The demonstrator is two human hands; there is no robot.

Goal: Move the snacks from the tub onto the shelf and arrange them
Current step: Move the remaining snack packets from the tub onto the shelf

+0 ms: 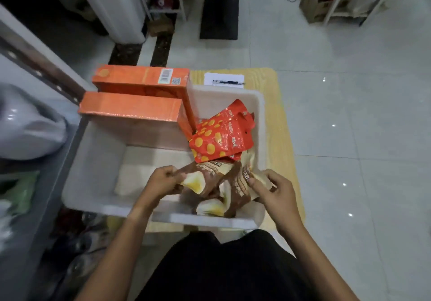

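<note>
While you gather: lift both brown packets (217,184) together, low centre of the white tub (93,151).
Left hand (163,179): pinches one packet's corner.
Right hand (270,188): grips the other's edge.
Watch: red spotted bag (221,135) leans on them; raise slowly.

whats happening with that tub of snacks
A person is reaching into the white tub with both hands. The left hand and right hand each grip brown and yellow snack packets. A red spotted bag and two orange boxes still sit in the tub.
</note>
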